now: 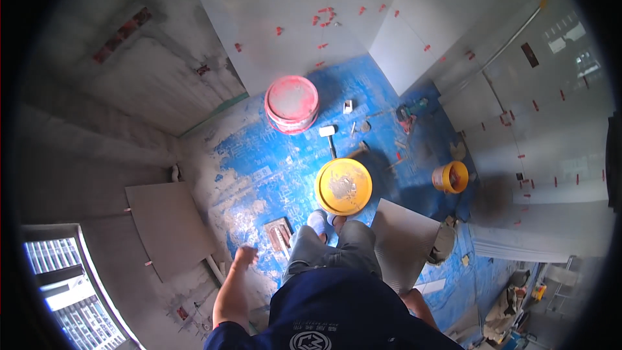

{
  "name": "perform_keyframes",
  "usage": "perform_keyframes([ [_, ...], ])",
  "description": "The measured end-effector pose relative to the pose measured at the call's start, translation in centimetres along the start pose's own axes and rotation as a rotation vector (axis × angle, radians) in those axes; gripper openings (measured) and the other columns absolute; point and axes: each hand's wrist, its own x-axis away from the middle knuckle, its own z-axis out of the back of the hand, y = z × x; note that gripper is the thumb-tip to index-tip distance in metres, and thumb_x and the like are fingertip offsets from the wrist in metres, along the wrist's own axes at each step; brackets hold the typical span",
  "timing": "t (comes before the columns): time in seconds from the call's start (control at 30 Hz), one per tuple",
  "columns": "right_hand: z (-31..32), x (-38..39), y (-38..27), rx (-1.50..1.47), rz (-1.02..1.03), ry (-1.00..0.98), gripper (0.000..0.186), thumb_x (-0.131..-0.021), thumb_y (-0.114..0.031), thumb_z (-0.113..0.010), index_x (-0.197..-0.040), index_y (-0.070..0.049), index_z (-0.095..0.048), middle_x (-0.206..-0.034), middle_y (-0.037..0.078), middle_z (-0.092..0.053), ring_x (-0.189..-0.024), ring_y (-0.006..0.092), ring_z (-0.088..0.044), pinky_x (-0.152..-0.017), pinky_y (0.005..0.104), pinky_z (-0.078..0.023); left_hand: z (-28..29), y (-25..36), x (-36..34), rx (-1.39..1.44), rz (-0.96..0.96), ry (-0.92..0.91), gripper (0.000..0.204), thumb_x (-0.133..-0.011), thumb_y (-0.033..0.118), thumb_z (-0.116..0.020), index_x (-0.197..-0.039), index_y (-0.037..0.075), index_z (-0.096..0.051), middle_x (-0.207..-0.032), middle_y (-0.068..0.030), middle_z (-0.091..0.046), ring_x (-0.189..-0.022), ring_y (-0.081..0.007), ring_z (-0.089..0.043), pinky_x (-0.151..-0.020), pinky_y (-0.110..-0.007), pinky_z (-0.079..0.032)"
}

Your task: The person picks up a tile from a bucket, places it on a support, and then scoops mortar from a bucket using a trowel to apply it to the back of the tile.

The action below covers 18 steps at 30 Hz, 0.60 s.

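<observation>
While the left hand (246,256) hangs empty, left of the yellow bucket (358,186), the right hand (411,296) meets the large grey tile (400,246) right of that bucket, grip hidden; tile handling seems underway, the next move likely calling for steady support.

My left hand (245,256) had open space between the leaning board (172,227) and my left leg (306,246), though a flat tool (278,234) lay just ahead. A yellow bucket (344,186) blocked the way past my feet (317,221); a large panel (400,240) walled off my right.
</observation>
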Motion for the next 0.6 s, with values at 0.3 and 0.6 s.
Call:
perform_keyframes([
  [0.3, 9.8, -3.9, -8.8, -0.152, -0.012, -0.233, 0.051, -0.078, -0.021, -0.07, -0.104, 0.021, -0.057, -0.084, 0.025, -0.066, -0.079, 0.0312, -0.07, -0.059, 0.0414, -0.06, -0.8, 2.1, -2.4, 0.032, -0.078, 0.263, 0.019, -0.085, 0.02, -0.06, -0.088, 0.003, -0.066, -0.088, -0.0127, -0.072, -0.081, -0.0244, -0.069, -0.067, -0.034, -0.053],
  [0.6, 16.6, -11.7, -11.4, -0.026, 0.057, -0.242, 0.048, -0.074, -0.034, -0.069, -0.096, 0.008, -0.066, -0.082, 0.018, -0.069, -0.073, 0.0273, -0.068, -0.065, 0.0414, -0.054, -0.4, 18.3, -3.4, 0.229, -0.081, 0.312, 0.02, -0.086, 0.017, -0.061, -0.097, 0.003, -0.07, -0.092, -0.0137, -0.072, -0.082, -0.0246, -0.07, -0.074, -0.035, -0.054],
])
